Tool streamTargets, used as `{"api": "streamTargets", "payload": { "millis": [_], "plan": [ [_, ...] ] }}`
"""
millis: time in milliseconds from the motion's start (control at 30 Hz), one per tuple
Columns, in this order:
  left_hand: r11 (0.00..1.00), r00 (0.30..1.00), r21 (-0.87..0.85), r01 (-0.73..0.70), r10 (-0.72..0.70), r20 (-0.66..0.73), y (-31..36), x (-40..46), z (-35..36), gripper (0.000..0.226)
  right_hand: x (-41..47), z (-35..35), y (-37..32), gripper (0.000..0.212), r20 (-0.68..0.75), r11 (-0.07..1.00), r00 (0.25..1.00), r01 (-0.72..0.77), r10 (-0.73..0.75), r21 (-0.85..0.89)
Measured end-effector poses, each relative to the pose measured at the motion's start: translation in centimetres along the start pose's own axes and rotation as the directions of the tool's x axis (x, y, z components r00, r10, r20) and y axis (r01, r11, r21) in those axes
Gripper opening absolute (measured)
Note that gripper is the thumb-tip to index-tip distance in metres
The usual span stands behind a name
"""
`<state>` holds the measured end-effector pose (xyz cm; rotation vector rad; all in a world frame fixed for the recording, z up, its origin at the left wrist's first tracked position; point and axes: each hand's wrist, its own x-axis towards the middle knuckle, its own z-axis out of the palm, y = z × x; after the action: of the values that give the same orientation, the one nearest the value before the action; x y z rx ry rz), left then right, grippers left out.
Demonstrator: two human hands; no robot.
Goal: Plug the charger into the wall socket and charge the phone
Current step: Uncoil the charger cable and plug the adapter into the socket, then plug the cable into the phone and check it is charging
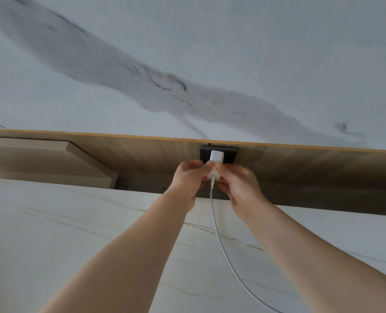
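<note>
Head view: left hand (188, 180) and right hand (237, 186) both pinch the white charger (215, 164) against the dark wall socket (219, 154); cable (221, 240) hangs from it. Phone unseen. Risk: pins misaligned or half-seated if pushed at a tilt; cable tug could pull it loose

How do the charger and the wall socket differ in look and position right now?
The charger is white; the wall socket is a black plate. The charger stands out from the wall as a small block, while the socket lies flat against the wood panel. The left hand and right hand pinch the charger, with a white cable trailing from it; neither grips the socket. Both are boxy and meet at the same spot.
</note>
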<state>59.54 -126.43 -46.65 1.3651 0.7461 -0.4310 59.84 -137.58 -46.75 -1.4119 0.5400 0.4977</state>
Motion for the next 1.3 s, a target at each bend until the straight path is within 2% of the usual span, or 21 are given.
{"api": "streamTargets", "payload": {
  "millis": [100,367,467,600,700,833,967,1067,1167,1233,1300],
  "plan": [
    [0.993,0.999,-0.117,0.029,-0.031,-0.011,0.1,0.3,0.6,0.052,0.2,0.0,-0.7,0.023,-0.014,0.996,1.000,0.020,-0.019,0.087],
    [0.991,0.998,-0.126,0.037,-0.044,-0.051,0.5,0.5,1.3,0.046,1.2,-0.1,-1.0,0.030,-0.059,1.000,0.998,0.025,-0.025,0.006],
    [0.983,0.998,-0.177,0.057,-0.062,-0.027,0.5,-0.6,1.7,0.041,1.1,-0.3,-1.2,0.032,-0.081,0.980,0.996,0.018,-0.034,-0.198],
    [0.991,0.995,-0.130,0.014,-0.027,-0.097,0.1,-3.0,2.0,0.039,-0.9,-1.8,-1.3,0.035,0.004,0.820,0.990,0.119,-0.141,-0.560],
    [0.993,0.993,-0.119,0.006,-0.020,-0.119,-0.5,-5.7,1.6,0.035,-4.6,-4.9,-0.4,0.027,0.092,0.709,0.977,0.201,-0.190,-0.676],
    [0.988,0.987,-0.100,0.113,-0.123,-0.101,-2.6,-11.0,1.8,0.029,-10.6,-9.6,1.3,0.022,0.157,0.536,0.971,0.229,-0.178,-0.812],
    [0.972,0.971,-0.120,0.202,-0.215,-0.104,-6.7,-15.8,3.1,0.028,-15.7,-13.1,3.6,0.031,0.158,0.479,0.986,0.167,-0.058,-0.862],
    [0.960,0.961,-0.134,0.247,-0.260,-0.093,-9.8,-18.7,4.3,0.029,-19.2,-15.4,5.1,0.038,0.093,0.500,0.994,0.105,-0.049,-0.859],
    [0.958,0.953,-0.032,0.286,-0.288,-0.093,-12.3,-20.9,5.6,0.033,-21.5,-17.5,5.7,0.043,0.057,0.544,0.997,0.075,-0.051,-0.836],
    [0.947,0.960,0.164,0.277,-0.263,-0.099,-13.8,-22.1,6.3,0.035,-22.2,-18.6,6.0,0.039,0.037,0.548,0.998,0.054,-0.041,-0.835],
    [0.898,0.971,0.369,0.239,-0.217,-0.101,-15.1,-23.2,6.9,0.036,-22.6,-19.4,6.0,0.027,-0.037,0.586,0.998,0.003,-0.056,-0.810]
  ]
}}
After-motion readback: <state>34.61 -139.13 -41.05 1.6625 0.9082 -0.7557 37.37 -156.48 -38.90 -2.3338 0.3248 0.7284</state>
